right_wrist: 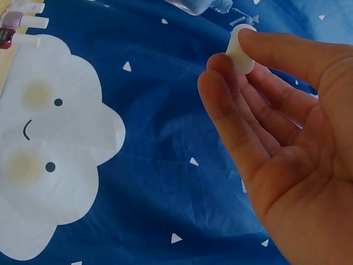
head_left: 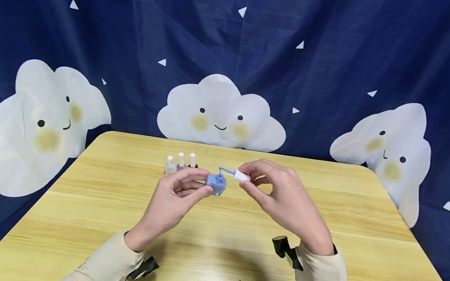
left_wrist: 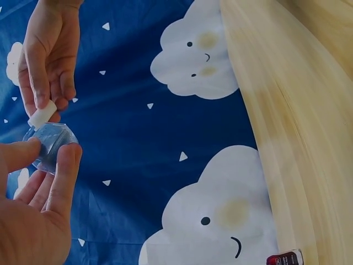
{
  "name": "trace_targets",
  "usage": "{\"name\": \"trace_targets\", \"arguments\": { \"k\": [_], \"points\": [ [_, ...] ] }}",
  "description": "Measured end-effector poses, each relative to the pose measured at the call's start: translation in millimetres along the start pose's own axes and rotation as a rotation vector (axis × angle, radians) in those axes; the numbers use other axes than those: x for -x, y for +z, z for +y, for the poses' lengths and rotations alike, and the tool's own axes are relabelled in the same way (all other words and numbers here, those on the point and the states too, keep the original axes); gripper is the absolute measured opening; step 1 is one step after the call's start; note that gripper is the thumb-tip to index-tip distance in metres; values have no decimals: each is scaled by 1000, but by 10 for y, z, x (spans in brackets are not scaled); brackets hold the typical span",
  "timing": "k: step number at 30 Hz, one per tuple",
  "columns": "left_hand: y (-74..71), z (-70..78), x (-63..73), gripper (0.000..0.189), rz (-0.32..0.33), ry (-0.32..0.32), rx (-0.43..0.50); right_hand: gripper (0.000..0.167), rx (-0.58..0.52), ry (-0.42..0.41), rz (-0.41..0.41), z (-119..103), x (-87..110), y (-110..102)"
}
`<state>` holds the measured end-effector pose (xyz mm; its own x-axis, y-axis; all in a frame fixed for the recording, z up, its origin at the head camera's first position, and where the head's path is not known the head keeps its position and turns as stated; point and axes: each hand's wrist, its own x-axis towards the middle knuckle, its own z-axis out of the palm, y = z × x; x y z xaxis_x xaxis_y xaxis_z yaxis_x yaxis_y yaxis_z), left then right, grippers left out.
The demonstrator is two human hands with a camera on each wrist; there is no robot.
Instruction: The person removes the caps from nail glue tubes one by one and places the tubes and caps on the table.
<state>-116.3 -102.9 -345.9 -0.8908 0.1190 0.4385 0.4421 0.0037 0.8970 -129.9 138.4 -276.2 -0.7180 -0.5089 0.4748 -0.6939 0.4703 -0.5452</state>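
Note:
Between thumb and fingers, my left hand (head_left: 172,200) holds a small bottle of blue nail polish (head_left: 217,185) above the table. My right hand (head_left: 286,197) pinches the white cap (head_left: 241,176), which lies nearly sideways just right of the bottle's neck. From the cap a brush (head_left: 227,170) coated in blue extends left, and a thin blue strand hangs from its tip to the bottle opening. In the left wrist view the bottle (left_wrist: 51,144) sits in the fingers with the cap (left_wrist: 42,115) close above. The right wrist view shows the cap (right_wrist: 241,49) between thumb and fingertips.
Behind the left hand, three more polish bottles with white caps stand on the table: a clear one (head_left: 170,166), a pale mauve one (head_left: 181,162) and a dark red one (head_left: 193,161). The wooden table (head_left: 237,238) ends at a dark blue cloud-patterned curtain (head_left: 324,77).

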Motion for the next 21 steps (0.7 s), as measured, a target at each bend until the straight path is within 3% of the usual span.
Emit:
{"name": "trace_targets", "arguments": {
  "k": [21],
  "points": [
    [-30, 52, 0, 28, 34, -22, 45, 15, 5, 4, -27, -8, -5, -1]
  ]
}}
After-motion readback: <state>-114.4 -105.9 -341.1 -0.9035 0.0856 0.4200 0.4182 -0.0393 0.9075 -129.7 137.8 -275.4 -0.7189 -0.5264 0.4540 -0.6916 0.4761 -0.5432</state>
